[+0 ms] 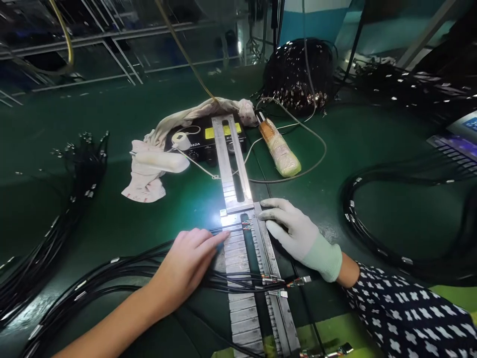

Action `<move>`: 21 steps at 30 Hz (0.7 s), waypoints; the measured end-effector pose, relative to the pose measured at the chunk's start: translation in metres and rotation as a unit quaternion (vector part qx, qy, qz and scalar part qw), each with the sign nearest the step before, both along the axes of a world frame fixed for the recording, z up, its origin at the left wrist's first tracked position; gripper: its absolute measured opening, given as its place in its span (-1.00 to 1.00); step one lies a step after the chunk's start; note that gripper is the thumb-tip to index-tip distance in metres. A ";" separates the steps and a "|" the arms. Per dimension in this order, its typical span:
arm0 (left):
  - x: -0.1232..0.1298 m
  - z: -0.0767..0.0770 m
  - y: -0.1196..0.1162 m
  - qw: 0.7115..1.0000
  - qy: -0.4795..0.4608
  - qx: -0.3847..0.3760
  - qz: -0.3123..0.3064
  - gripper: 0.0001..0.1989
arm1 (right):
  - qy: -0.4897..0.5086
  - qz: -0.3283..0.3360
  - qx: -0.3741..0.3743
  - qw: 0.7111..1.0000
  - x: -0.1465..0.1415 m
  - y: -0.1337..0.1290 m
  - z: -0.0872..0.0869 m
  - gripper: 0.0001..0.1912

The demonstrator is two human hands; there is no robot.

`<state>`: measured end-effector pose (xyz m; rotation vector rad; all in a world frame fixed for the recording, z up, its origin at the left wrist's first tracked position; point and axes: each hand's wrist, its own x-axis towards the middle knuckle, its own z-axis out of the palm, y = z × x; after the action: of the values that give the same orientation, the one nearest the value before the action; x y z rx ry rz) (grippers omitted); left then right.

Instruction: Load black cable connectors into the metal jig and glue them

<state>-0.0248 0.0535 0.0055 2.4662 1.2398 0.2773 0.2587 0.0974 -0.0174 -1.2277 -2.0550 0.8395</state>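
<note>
My left hand (192,258) is bare, its index finger laid along a thin black cable (234,229) on the slotted metal jig (238,258). Its other fingers are curled and partly hidden, with the cable running under them. My right hand (298,233) wears a white glove with a pale green cuff. Those fingers are stretched and apart, their tips on the jig's right-hand rail (265,233). Cable ends with bared coloured wires lie across the jig's slot. Lower down, more cables (238,283) cross the jig, with small metal connectors (303,281) at their ends.
Behind the jig stands a black box (201,144) with a cloth (186,117) over it. A white-handled tool (160,161) lies left, a wrapped handle (279,149) right. Cable bundles lie at left (74,199), right (372,243) and back (298,74). A bright light glares beside the jig.
</note>
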 end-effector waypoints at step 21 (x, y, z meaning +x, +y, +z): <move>0.087 0.003 0.018 0.994 -0.101 -0.036 0.038 -0.86 | 0.137 -0.009 -0.035 0.990 0.008 -0.002 0.001 -0.69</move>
<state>0.0624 0.0720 0.0082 2.2696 1.2362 0.4809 0.2671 0.0950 -0.0168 -1.0978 -1.8060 1.0178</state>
